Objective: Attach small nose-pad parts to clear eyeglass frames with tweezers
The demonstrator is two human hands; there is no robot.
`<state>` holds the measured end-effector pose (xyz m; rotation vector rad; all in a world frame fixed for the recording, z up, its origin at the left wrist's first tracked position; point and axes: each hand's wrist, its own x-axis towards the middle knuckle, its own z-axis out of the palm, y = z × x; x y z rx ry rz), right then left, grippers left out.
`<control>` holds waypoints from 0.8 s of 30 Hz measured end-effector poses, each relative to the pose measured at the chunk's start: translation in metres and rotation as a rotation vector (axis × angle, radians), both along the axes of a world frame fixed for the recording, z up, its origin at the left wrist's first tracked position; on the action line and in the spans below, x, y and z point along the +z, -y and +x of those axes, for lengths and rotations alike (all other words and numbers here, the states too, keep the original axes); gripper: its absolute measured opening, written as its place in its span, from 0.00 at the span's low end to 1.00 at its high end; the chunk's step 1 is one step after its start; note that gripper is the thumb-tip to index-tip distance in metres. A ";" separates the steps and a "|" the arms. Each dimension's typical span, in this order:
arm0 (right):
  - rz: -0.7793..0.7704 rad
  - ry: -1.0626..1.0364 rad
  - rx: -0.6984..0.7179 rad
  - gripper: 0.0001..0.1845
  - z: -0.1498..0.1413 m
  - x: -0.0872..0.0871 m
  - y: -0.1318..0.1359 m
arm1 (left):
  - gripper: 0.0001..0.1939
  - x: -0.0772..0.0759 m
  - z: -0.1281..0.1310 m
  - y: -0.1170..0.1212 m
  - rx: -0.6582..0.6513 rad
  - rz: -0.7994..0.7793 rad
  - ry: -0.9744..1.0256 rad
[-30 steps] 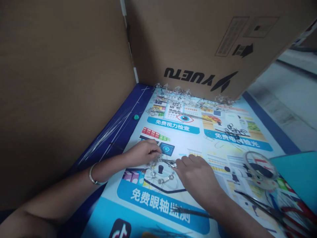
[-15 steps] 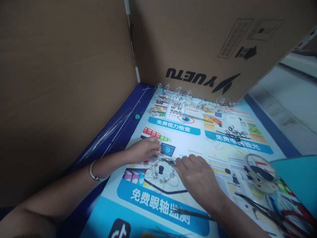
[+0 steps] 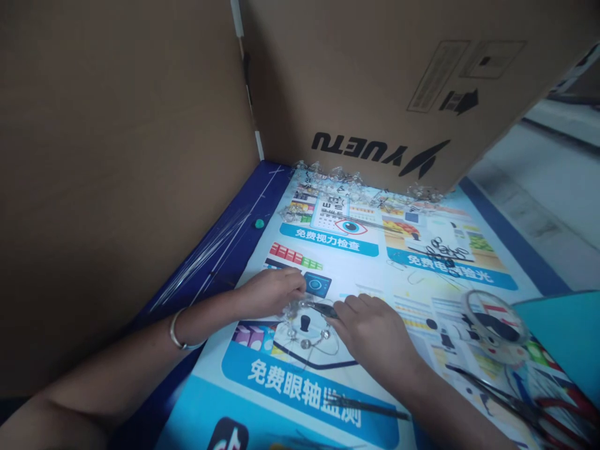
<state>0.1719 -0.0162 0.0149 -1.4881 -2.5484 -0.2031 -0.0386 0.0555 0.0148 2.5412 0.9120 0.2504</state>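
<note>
Two cardboard panels (image 3: 375,81) stand at the back and left, meeting in a corner. Printed poster (image 3: 370,272) covers the table in front of them.

Right hand (image 3: 370,331) comes in from the lower right, fingers wrapped round a pair of pliers (image 3: 323,309). Left hand (image 3: 272,290) reaches in from the left, fingers curled in at the upper end of the beaded strand — fingertips hidden, so can't tell if they pinch it. Scissors (image 3: 518,400) lie apart, off to the right of the right forearm.

Key relation: strand sits between the hands, bunched just below the left fingers — left hand is the nearer one. From there it trails toward the wearer and bends right, passing under the line of the pliers. Pliers' long axis runs nearly crosswise, tip pointing left at the bunched end. Tip looks to meet it; too blurred to say what the jaws have.

Smallest: a clear bead (image 3: 305,344) at the bottom of the strand's curve, resting on the poster.
</note>
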 end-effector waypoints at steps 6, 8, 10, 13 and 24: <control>-0.023 0.006 -0.019 0.08 0.000 0.004 0.001 | 0.08 0.009 0.003 0.007 -0.016 0.081 -0.071; -0.028 0.014 -0.020 0.08 -0.001 0.004 0.002 | 0.09 0.009 0.004 0.009 -0.007 0.093 -0.082; -0.033 0.025 -0.023 0.07 -0.002 0.005 0.003 | 0.09 0.009 0.005 0.010 0.001 0.090 -0.083; -0.036 0.042 -0.033 0.05 -0.003 0.006 0.004 | 0.08 0.008 0.006 0.012 0.006 0.071 -0.084; 0.076 0.122 -0.028 0.05 -0.010 0.007 0.011 | 0.08 0.003 0.012 0.022 0.089 -0.010 -0.041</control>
